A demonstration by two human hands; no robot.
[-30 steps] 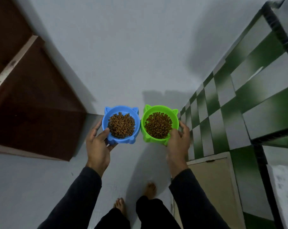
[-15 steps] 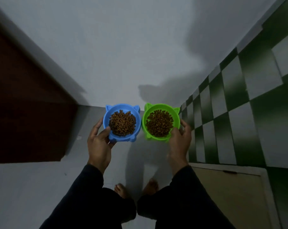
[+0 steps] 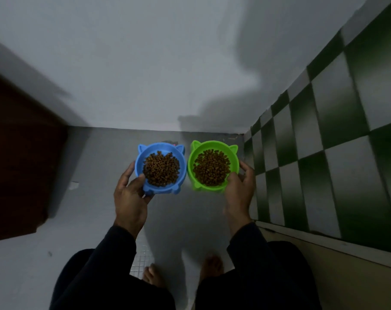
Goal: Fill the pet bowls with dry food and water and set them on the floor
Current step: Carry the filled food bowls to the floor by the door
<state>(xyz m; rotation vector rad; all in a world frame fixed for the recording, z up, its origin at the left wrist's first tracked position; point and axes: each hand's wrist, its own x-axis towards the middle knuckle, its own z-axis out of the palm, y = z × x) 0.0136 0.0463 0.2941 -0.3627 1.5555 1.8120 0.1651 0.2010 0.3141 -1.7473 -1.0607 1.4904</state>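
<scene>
I hold two cat-eared pet bowls side by side over the grey floor, both full of brown dry food. My left hand (image 3: 130,198) grips the near left rim of the blue bowl (image 3: 143,157), thumb over the edge. The green bowl (image 3: 195,156) is held at its near right rim by my right hand (image 3: 240,190). The bowls almost touch each other. Whether they rest on the floor or hang just above it I cannot tell. My knees are bent and my bare feet (image 3: 154,276) show below.
A white wall (image 3: 145,63) meets the floor (image 3: 105,157) just beyond the bowls. A green-and-white checkered tiled wall (image 3: 324,142) runs along the right, with a beige cabinet door (image 3: 335,276) below it. A dark brown wooden door (image 3: 22,164) stands at the left.
I have crouched lower, both bowls have come down toward the floor near the wall corner. Both hands keep the same grip.
</scene>
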